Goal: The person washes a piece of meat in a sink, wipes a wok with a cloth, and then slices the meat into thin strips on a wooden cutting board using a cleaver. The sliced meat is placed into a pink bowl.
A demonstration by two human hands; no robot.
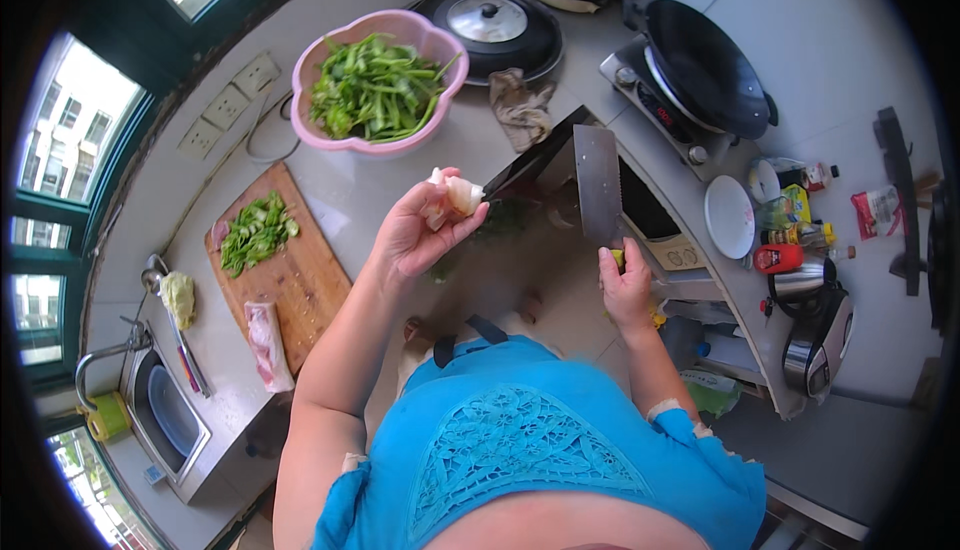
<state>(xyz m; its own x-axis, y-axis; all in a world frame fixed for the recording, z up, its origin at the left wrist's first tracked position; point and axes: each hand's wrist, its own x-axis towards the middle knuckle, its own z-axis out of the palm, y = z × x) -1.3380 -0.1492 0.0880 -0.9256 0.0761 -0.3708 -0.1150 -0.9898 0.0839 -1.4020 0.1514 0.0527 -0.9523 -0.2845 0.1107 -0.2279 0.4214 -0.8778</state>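
My left hand is raised in front of my body, its fingers closed around a few pale pieces that look like garlic. To its right, my right hand grips the handle of a cleaver, whose broad blade points away from me. Both hands are in the air above the floor. On the left counter lies a wooden cutting board with sliced green peppers near its far end. A slab of raw pork rests along the board's near left edge.
A pink basin full of green leafy vegetables stands beyond the board. The sink is at left. A black wok sits on an induction cooker at right. Near it are a white plate, bottles and an electric kettle.
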